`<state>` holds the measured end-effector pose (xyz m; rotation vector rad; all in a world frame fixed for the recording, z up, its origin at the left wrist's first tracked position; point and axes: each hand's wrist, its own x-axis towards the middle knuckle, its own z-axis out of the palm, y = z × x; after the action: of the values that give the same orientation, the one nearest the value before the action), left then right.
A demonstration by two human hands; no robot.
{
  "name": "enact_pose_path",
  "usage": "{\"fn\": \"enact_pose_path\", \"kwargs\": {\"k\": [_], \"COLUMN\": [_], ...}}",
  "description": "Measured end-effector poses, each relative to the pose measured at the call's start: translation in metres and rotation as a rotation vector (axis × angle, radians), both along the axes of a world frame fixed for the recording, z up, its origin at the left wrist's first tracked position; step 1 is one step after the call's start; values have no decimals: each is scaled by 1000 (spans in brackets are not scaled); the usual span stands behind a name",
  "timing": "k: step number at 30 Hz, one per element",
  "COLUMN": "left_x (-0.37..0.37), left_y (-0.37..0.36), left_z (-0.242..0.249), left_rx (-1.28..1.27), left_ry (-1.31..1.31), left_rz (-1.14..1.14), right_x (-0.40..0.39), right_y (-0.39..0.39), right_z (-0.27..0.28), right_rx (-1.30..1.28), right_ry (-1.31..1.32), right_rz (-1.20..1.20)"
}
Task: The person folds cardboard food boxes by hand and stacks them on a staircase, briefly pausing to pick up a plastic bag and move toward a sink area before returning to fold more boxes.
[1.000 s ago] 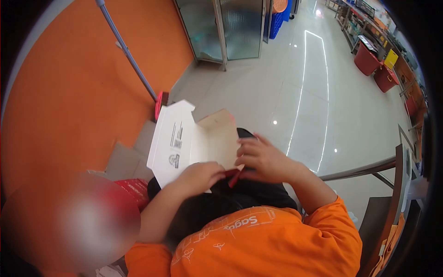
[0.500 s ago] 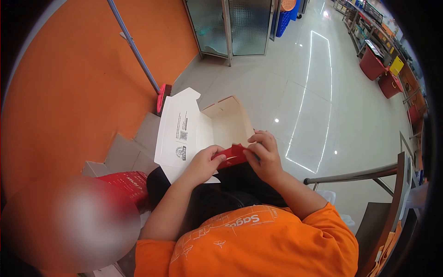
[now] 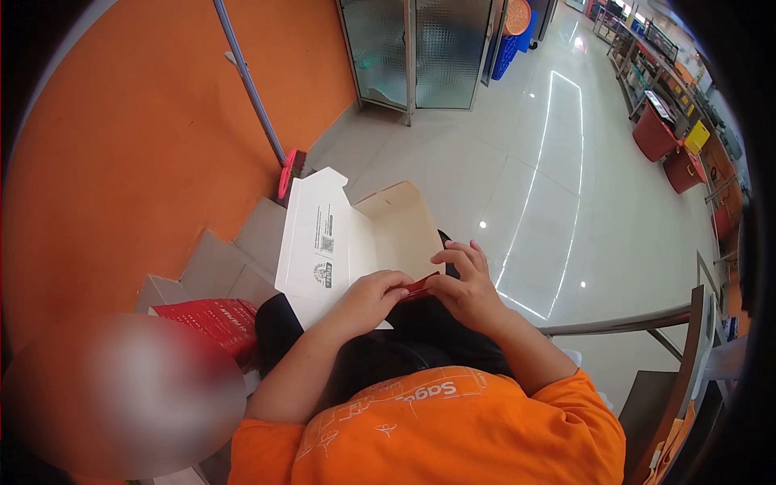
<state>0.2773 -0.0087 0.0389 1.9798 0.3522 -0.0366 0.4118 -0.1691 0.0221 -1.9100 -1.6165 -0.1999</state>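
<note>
A cardboard food box rests open on my lap, its plain pale inside facing up. Its white lid, printed with dark text and a logo, is folded out to the left. At the near side, my left hand pinches a red side panel of the box. My right hand grips the same panel's other end between thumb and index finger, with its remaining fingers raised. Both hands partly cover the red panel, and the fold under the fingers is hard to see.
A broom with a pink head leans on the orange wall. Red printed packaging lies at left beside a person's blurred head. A metal rail runs at right. Glass-door cabinet and red bins stand farther off.
The red panel has tipped inward and down, so less of its face shows. My hands have come closer together along it. The whole view has shifted slightly.
</note>
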Motion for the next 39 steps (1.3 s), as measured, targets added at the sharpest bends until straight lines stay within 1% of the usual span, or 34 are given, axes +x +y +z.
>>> {"fn": "enact_pose_path", "kwargs": {"k": [2, 4, 5, 7, 8, 10, 11, 13, 14, 16, 17, 19, 20, 21, 23, 24, 25, 27, 28, 29, 31, 35, 37, 38, 39], "left_x": [-1, -2, -2, 0, 1, -2, -5, -10, -12, -12, -12, -14, -17, -22, -31, -28, -26, -24, -24, -23, -20, -11, -9, -8, -7], "left_y": [-1, 1, 1, 1, -1, -6, -5, -5, -6, -15, -20, -30, -32, -29, -21, -17, -13, -5, -3, -2, 0, 0, 3, 1, -1], "left_z": [0, -6, -7, -5, 1, 15, 21, 33, 36, 44, 50, 63, 73, 72, 71, 62, 57, 48, 41, 36, 32, 24, 9, 5, 2], "left_rx": [-27, 118, 118, 269, 274, 235, 237, 455, 455, 829, 830, 1123, 1120, 1120, 882, 748, 750, 651, 520, 518, 409, 373, 192, 191, 88], "left_ry": [5, -117, -119, -160, -163, -180, -181, -42, -42, 13, 11, -530, -670, -672, -856, -865, -868, -732, -673, -672, -617, -595, -624, -623, -647], "left_rz": [10, -84, -85, -137, -136, -23, -20, -58, -54, -37, -38, 180, 205, 204, 224, 299, 292, 349, 371, 369, 411, 458, 481, 484, 528], "right_x": [-5, -14, -14, -12, -11, -12, -12, -12, -14, -15, -14, -8, -6, -3, 1, 1, 1, 0, -1, -2, -6, -14, -16, -18, -20], "right_y": [0, 3, 4, 5, 4, 2, 2, -1, 1, 4, 5, 10, 13, 15, 16, 16, 16, 15, 14, 13, 12, 11, 12, 13, 14], "right_z": [-8, -17, -20, -22, -19, -17, -17, -19, -20, -23, -21, -12, -2, 5, 16, 22, 23, 23, 24, 24, 25, 32, 32, 30, 29], "right_rx": [31, 106, 106, 82, 87, 87, 90, 76, 78, 166, 167, 172, 211, 211, 307, 319, 324, 341, 341, 327, 313, 289, 284, 287, 289], "right_ry": [-41, -241, -243, -336, -340, -442, -443, -619, -619, -594, -595, -339, -216, -217, -114, -128, -129, -121, -120, -140, -160, -202, -209, -219, -231], "right_rz": [-24, 19, 18, 7, 7, -16, -13, -11, -7, -70, -71, -84, -75, -78, -72, -80, -85, -79, -83, -66, -49, -39, -24, -13, 0]}}
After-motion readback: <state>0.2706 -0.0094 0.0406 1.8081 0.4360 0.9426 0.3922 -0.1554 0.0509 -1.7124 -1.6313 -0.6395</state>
